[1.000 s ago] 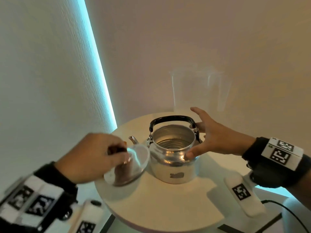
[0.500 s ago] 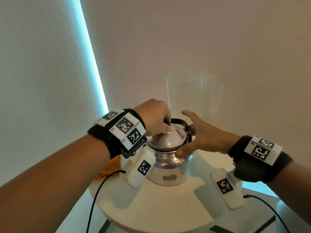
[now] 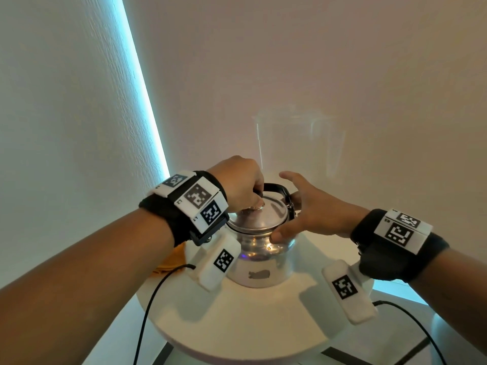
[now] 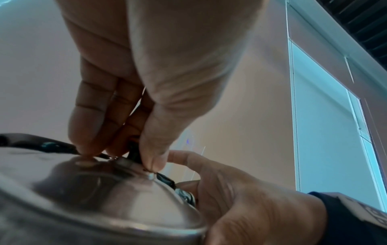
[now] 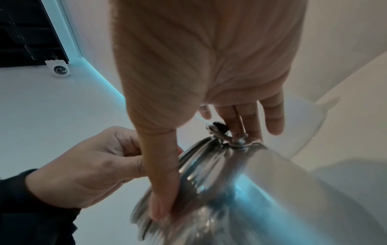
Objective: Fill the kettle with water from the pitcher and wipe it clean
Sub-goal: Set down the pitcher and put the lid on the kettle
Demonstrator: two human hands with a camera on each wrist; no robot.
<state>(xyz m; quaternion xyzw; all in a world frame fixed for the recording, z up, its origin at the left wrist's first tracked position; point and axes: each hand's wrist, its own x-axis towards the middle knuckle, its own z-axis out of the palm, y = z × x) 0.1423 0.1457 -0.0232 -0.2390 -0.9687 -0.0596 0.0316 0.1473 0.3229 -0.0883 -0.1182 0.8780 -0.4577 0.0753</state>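
Observation:
A steel kettle [image 3: 259,262] with a black handle [image 3: 274,187] stands in the middle of a round white table [image 3: 237,325]. Its domed lid [image 3: 263,217] sits on the opening. My left hand [image 3: 237,183] reaches over from the left and pinches the lid's small black knob [image 4: 133,152] between thumb and fingertips. My right hand [image 3: 313,209] steadies the kettle from the right: the straight thumb [image 5: 163,182] presses on the kettle's shoulder and the straight fingers [image 5: 251,119] lie behind the handle hinge. A clear pitcher [image 3: 297,143] stands just behind the kettle.
A yellow cloth [image 3: 171,259] lies at the table's left edge, mostly hidden under my left forearm. Walls meet close behind the table, with a strip of blue light [image 3: 142,96] in the corner. Cables [image 3: 147,312] trail from both wrist units.
My left hand carried the lid from the table's left side up onto the kettle and set it on the opening, still holding the knob. The right hand stayed against the kettle.

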